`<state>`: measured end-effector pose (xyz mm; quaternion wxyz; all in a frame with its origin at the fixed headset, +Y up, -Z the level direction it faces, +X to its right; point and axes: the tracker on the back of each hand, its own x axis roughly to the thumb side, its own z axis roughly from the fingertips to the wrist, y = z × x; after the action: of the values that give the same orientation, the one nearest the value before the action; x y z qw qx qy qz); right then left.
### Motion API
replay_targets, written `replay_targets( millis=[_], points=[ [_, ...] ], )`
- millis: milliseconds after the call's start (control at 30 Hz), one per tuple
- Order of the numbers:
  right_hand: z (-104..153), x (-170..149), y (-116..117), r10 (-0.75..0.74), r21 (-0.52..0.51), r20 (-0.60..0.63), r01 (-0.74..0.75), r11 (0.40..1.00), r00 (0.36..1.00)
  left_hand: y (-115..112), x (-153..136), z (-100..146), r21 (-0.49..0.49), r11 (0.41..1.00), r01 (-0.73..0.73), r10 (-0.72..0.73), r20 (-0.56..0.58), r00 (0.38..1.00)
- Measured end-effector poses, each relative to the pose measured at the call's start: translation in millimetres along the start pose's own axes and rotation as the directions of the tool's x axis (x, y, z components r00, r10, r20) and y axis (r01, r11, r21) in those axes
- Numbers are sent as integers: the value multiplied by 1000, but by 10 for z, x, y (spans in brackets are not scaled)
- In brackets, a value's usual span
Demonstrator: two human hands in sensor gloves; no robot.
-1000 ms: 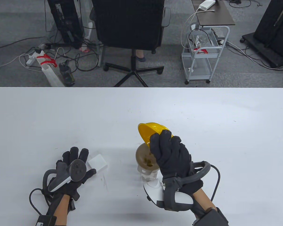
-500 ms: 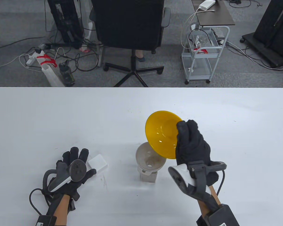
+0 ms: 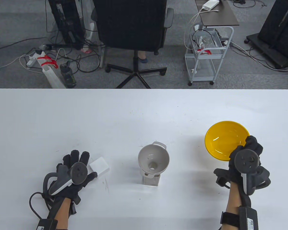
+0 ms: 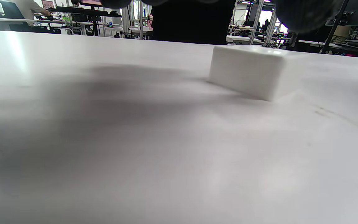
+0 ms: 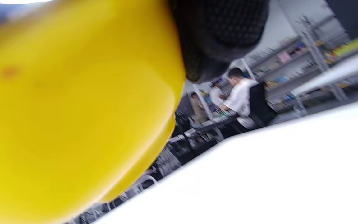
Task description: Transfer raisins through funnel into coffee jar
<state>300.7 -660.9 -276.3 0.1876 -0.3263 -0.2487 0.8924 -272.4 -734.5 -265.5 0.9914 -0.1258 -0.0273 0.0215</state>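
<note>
A grey funnel (image 3: 153,160) sits in the mouth of a small square glass jar (image 3: 151,180) at the table's middle front. No raisins show in the funnel. My right hand (image 3: 248,153) grips the near rim of an empty yellow bowl (image 3: 225,140) and holds it, roughly upright, well right of the funnel. In the right wrist view the bowl's underside (image 5: 67,105) fills the left, with a gloved finger (image 5: 219,37) against it. My left hand (image 3: 73,167) rests flat on the table, fingers spread, touching a white lid (image 3: 99,165), also seen in the left wrist view (image 4: 253,70).
The white table (image 3: 86,119) runs to a far edge with an office chair (image 3: 132,31) and a wire cart (image 3: 206,55) on the floor beyond it.
My right hand tipped the bowl back upright and carried it away from above the funnel to the right. The raisins seen in the funnel one second ago are gone from it. The left hand stayed still.
</note>
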Motion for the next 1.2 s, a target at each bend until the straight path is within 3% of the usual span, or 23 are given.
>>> replay_targets(
  millis=[233,700,933,1200],
  points=[
    [-3,-479,306,2,84,-204,15,996,979,-1,-9,-5,-3,1000,-2,2,-4,1000],
    [0,-803,441,19,171,-330,40,984,944,-1,-9,-4,-10,1000,2,-2,-7,1000],
    [19,-669,401,102,175,-228,-62,983,968,-3,-8,-6,-15,1000,2,-2,-7,1000],
    [154,-37,176,114,51,105,-120,991,988,-5,0,-11,-14,1000,3,-3,-1,1000]
  ],
)
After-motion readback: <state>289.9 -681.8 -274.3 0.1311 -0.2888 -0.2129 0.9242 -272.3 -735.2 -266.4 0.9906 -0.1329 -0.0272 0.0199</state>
